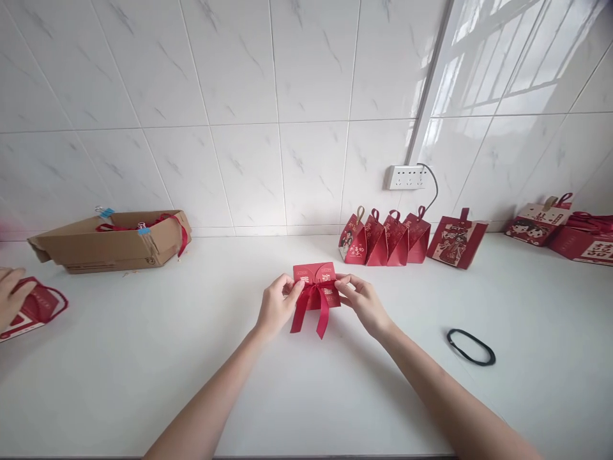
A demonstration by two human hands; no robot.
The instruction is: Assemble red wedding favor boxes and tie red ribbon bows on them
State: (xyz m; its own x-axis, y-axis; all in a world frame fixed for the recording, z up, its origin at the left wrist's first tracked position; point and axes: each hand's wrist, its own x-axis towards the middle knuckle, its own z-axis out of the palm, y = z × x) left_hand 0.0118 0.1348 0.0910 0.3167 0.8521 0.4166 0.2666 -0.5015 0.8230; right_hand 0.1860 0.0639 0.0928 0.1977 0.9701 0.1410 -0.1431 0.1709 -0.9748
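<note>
A small red gift box [316,275] with gold print stands on the white counter [306,383] in the middle. A red ribbon [312,308] is tied in a bow on its front, and its two tails hang down. My left hand [279,303] pinches the bow's left loop. My right hand [360,299] pinches the right loop. Both hands are closed on the ribbon.
Several folded red gift bags [385,237] stand by the wall, with more red boxes [560,230] at far right. A cardboard box [112,241] with red ribbons sits at back left. Another person's hand [9,295] holds a red box [33,310] at the left edge. A black band [470,347] lies right.
</note>
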